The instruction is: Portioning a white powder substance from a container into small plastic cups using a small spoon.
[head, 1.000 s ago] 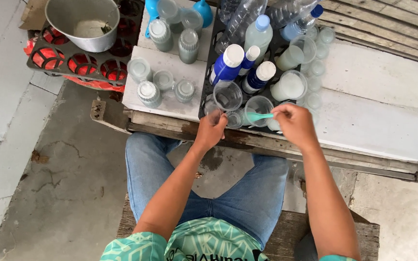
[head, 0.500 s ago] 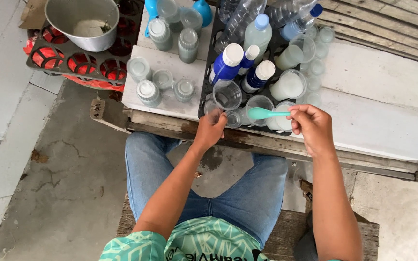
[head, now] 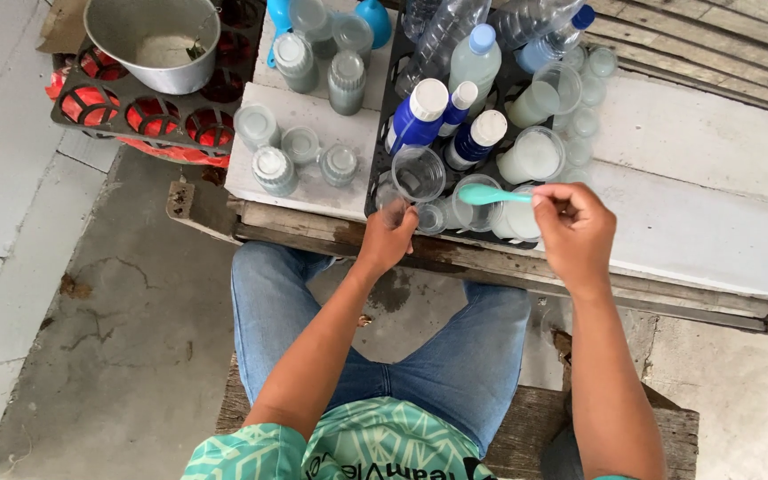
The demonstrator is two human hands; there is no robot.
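Over one black tray (head: 378,142), right hand (head: 572,233) holds one teal spoon (head: 484,194).

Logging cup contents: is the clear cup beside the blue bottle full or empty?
Empty: the clear cup stands upright, and its bare bottom shows through.

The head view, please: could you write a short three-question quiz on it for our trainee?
1. True or false: the right hand holds a teal spoon.
2. What does the left hand hold? A) a small clear cup B) a blue bottle C) the metal pot
3. Over what does the spoon's bowl hover?

Key:
1. True, by its handle.
2. A.
3. A clear cup in the black tray.
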